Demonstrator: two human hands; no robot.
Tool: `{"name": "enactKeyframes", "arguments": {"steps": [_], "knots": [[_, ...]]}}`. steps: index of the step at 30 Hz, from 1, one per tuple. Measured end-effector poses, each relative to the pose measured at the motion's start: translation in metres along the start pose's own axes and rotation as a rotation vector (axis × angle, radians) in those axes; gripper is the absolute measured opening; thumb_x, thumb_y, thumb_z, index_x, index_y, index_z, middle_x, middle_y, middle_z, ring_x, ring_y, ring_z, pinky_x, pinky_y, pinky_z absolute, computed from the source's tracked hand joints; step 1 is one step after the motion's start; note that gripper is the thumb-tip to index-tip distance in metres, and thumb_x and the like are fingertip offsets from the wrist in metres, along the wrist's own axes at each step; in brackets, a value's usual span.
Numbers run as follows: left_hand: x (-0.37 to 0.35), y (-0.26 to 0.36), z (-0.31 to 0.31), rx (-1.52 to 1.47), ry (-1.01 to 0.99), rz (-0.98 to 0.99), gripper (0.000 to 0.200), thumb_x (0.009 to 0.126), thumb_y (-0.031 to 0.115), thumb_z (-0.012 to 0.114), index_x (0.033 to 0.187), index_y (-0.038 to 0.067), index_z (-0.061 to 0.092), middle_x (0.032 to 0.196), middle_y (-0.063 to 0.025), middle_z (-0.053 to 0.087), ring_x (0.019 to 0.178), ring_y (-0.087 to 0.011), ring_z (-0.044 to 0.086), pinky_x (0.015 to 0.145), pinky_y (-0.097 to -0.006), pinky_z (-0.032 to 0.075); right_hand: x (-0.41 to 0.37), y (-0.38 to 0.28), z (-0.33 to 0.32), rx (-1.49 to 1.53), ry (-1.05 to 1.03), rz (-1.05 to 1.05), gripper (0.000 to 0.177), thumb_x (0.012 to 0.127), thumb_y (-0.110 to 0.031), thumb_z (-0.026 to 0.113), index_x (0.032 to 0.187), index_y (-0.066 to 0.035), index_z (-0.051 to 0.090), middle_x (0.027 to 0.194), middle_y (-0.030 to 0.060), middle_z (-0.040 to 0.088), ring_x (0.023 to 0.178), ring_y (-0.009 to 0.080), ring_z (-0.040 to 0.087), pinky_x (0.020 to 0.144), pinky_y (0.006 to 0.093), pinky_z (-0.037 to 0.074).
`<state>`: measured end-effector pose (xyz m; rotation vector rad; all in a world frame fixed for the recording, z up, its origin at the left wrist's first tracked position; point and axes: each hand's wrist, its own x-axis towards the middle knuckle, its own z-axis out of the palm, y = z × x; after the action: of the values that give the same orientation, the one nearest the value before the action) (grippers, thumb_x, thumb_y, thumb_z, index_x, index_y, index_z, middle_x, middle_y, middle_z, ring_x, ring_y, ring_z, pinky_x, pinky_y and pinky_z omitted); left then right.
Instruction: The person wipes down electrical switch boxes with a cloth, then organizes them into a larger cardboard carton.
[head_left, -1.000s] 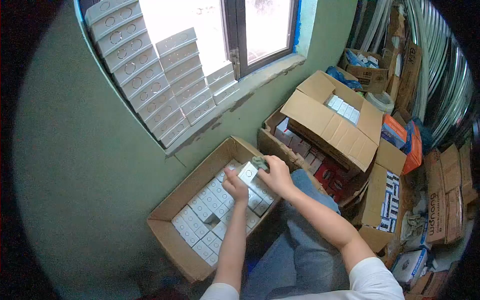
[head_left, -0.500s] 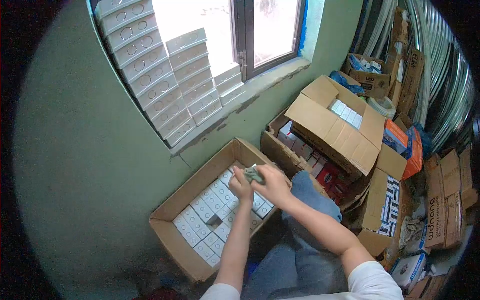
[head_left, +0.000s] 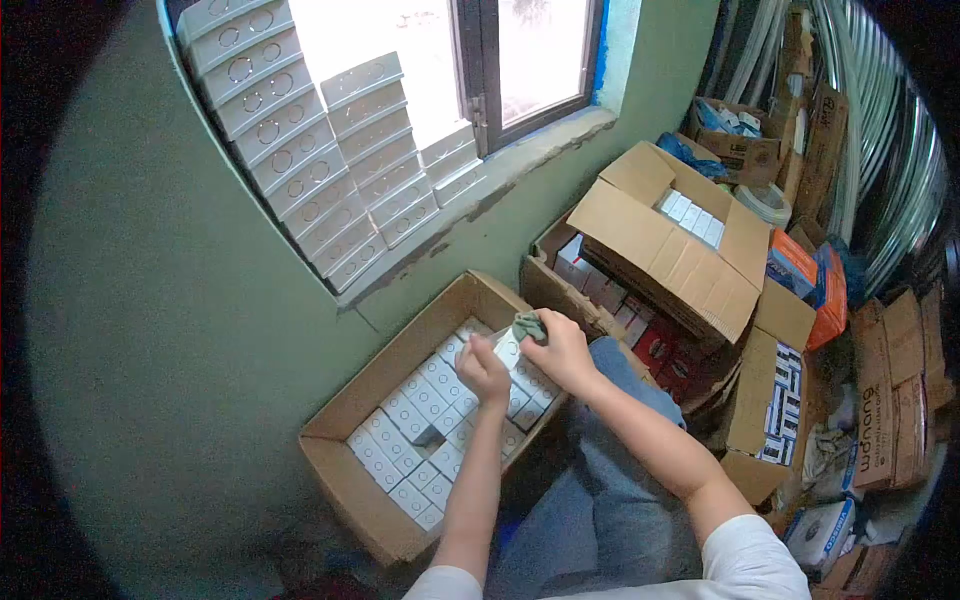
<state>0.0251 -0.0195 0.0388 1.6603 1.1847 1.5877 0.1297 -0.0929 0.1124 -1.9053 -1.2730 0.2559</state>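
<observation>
Above an open cardboard carton [head_left: 330, 440], my left hand [head_left: 483, 372] is closed, its fingers wrapped on a small white box-like piece [head_left: 509, 349] with a round mark on its face. Most of that piece's edges are hidden by my hands. My right hand [head_left: 562, 353] pinches a crumpled grey-green cloth [head_left: 528, 326] at the upper side of the white piece. Below both hands, rows of white box-like pieces [head_left: 383, 440] with ring marks fill the carton. One gap shows among them.
Stacks of white ring-marked pieces [head_left: 290, 130] stand on the window sill [head_left: 540, 150]. To the right are an open carton [head_left: 665, 245] with white boxes, a carton of black-and-white items [head_left: 782, 400], an orange box [head_left: 828, 298] and coils of pale tubing [head_left: 880, 150]. My knee [head_left: 625, 385] is beside the carton.
My right hand has moved with the cloth slightly up and to the right, away from my left hand. More of the white piece now shows between the hands.
</observation>
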Motion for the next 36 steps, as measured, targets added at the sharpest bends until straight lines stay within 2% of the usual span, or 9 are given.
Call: {"name": "enactKeyframes", "arguments": {"steps": [5,8,15,19,21,23,26,29,36], "knots": [[0.0,-0.01,0.003,-0.191,-0.047,-0.246,0.052,0.102,0.022,0.038,0.061,-0.001,0.058,0.064,-0.0175,0.062,0.062,-0.0366,0.059,0.067,-0.0458,0.042,-0.015,-0.016,0.004,0.083,-0.04,-0.198,0.035,0.072,-0.017,0.074,0.101,-0.001,0.062,0.097,0.0206,0.065,0.091,0.0383,0.063,0.08,0.044,0.05],[0.001,-0.002,0.001,0.068,-0.004,0.04,0.048,0.1,0.021,0.041,0.061,-0.001,0.058,0.063,-0.018,0.061,0.06,-0.0382,0.056,0.064,-0.0467,0.041,-0.003,-0.007,0.001,0.012,-0.093,-0.036,0.034,0.073,-0.018,0.072,0.1,0.001,0.063,0.096,0.0216,0.065,0.092,0.0384,0.064,0.081,0.0441,0.051],[0.005,0.008,0.003,-0.019,-0.048,0.006,0.048,0.101,0.025,0.042,0.066,-0.003,0.06,0.063,-0.0195,0.059,0.062,-0.0361,0.055,0.065,-0.0481,0.039,-0.006,-0.006,0.0,0.014,0.056,-0.179,0.035,0.073,-0.017,0.071,0.103,0.002,0.063,0.097,0.0212,0.065,0.091,0.0386,0.064,0.081,0.0435,0.051],[0.012,0.006,0.0,0.062,-0.111,0.083,0.046,0.099,0.031,0.049,0.066,0.003,0.063,0.064,-0.0113,0.06,0.068,-0.0306,0.056,0.072,-0.0422,0.037,-0.011,-0.013,0.008,0.042,-0.026,-0.173,0.03,0.074,-0.013,0.071,0.1,0.001,0.064,0.094,0.0189,0.066,0.083,0.0349,0.065,0.075,0.0391,0.052],[0.011,0.007,-0.001,0.052,-0.186,0.037,0.047,0.096,0.03,0.059,0.056,0.007,0.049,0.055,-0.0048,0.048,0.064,-0.021,0.053,0.068,-0.0352,0.036,-0.002,-0.007,0.004,0.081,-0.02,-0.068,0.032,0.075,-0.016,0.071,0.1,0.002,0.063,0.095,0.0211,0.066,0.092,0.0387,0.064,0.081,0.0438,0.05],[0.006,-0.001,0.002,-0.485,-0.282,-0.435,0.034,0.096,0.027,0.062,0.07,0.008,0.052,0.068,0.0006,0.054,0.067,-0.0116,0.054,0.064,-0.029,0.042,0.006,-0.006,-0.003,0.04,0.131,-0.035,0.036,0.077,-0.015,0.069,0.107,0.002,0.063,0.101,0.0205,0.066,0.094,0.0379,0.064,0.083,0.0424,0.051],[0.014,0.02,-0.003,-1.092,-0.248,-0.793,0.019,0.097,0.026,0.061,0.086,0.012,0.052,0.08,0.0048,0.055,0.074,-0.0069,0.056,0.067,-0.0243,0.046,0.012,-0.001,-0.006,0.082,0.21,-0.051,0.036,0.078,-0.014,0.068,0.109,0.004,0.062,0.105,0.0192,0.066,0.096,0.0335,0.066,0.085,0.0391,0.051],[0.019,0.003,-0.001,-1.137,-0.453,-0.678,0.018,0.095,0.02,0.063,0.09,0.016,0.046,0.087,0.0052,0.053,0.077,-0.0041,0.05,0.069,-0.0219,0.042,0.01,-0.008,-0.007,0.236,0.182,-0.01,0.036,0.08,-0.012,0.067,0.111,0.004,0.061,0.106,0.018,0.066,0.097,0.0298,0.066,0.086,0.0369,0.051],[0.026,-0.003,-0.012,-1.157,-0.796,-0.614,0.037,0.093,0.021,0.067,0.122,0.009,0.047,0.123,-0.0064,0.056,0.111,-0.0131,0.054,0.096,-0.0285,0.042,0.01,-0.02,-0.016,0.253,0.201,-0.115,0.033,0.08,-0.009,0.065,0.112,0.0,0.062,0.107,0.0162,0.065,0.098,0.0312,0.064,0.087,0.0371,0.05]]}}
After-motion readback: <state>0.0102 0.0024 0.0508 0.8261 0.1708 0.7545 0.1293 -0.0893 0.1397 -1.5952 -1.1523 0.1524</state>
